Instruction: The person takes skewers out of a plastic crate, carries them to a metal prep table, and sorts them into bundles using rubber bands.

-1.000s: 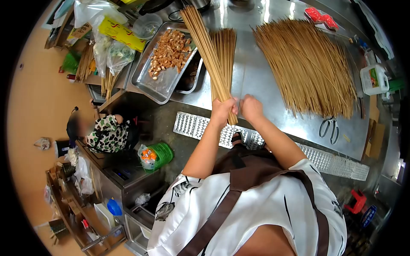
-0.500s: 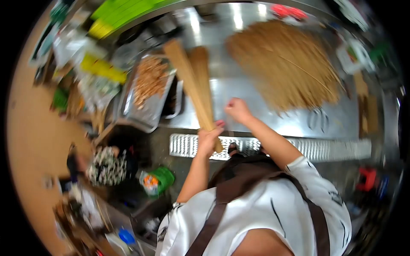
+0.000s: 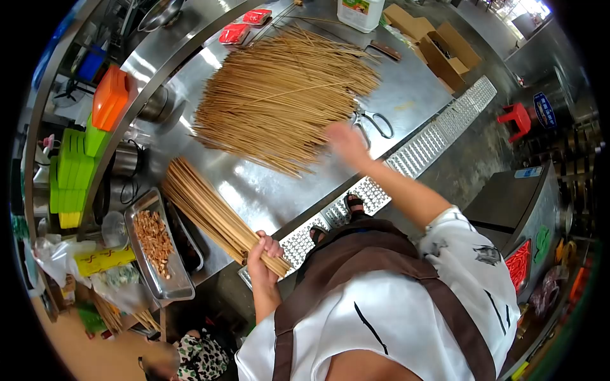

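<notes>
My left hand (image 3: pixel 262 256) is wrapped round the lower end of a bundle of thin wooden sticks (image 3: pixel 213 213), which points up and left over the steel table. Blurred by motion, my right hand (image 3: pixel 346 143) is at the lower right edge of a large spread pile of sticks (image 3: pixel 279 95); its fingers cannot be made out. Scissors (image 3: pixel 379 125) with dark handles lie just right of that hand, partly hidden by it.
A metal tray of brown chopped pieces (image 3: pixel 154 244) stands at the left. Red packets (image 3: pixel 234 33), a white jug (image 3: pixel 360 13) and a knife (image 3: pixel 385 51) lie round the pile. A person in a patterned shirt (image 3: pixel 202 357) is at the bottom left.
The view has turned toward the right side of the table. My right hand has moved from near my left hand to the pile's edge by the scissors. My left hand keeps hold of the bundle.
</notes>
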### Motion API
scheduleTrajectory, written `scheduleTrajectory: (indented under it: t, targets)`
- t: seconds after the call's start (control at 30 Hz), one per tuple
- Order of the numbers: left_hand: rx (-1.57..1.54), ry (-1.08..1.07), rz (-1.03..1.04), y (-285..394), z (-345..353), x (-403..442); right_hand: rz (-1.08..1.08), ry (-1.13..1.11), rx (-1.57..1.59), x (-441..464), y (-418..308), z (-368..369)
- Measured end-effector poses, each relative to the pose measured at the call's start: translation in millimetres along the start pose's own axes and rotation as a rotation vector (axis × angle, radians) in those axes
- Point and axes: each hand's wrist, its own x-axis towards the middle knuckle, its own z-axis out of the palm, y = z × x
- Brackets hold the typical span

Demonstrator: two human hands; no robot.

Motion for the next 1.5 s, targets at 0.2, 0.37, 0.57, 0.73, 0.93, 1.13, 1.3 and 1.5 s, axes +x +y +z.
scheduleTrajectory:
  t: [0.2,0.37,0.57,0.73,0.93,1.13,1.3,1.5]
  targets:
    - [0.007,-0.063,-0.193,-28,33,-39,0.004,0.152,-0.765,36,121,-165]
    - [0.063,-0.053,-0.164,-21,39,-30,0.042,-0.299,-0.973,55,129,-175]
    - [0.13,0.037,0.015,-18,43,-5,0.162,-0.234,-0.886,65,125,-173]
    - [0.184,0.146,0.123,-16,59,21,0.385,-0.421,0.131,31,14,-106]
    - [0.273,0.141,0.243,-16,92,41,0.497,-0.736,0.46,-12,-106,-16]
    - [0.337,0.149,0.299,-12,90,43,0.404,-0.803,0.397,-13,-136,-5]
    - [0.311,0.141,0.281,-12,83,40,0.509,-0.851,0.391,-13,-142,-3]
    - [0.352,0.154,0.312,-9,75,38,0.515,-0.857,0.357,-15,-142,1]
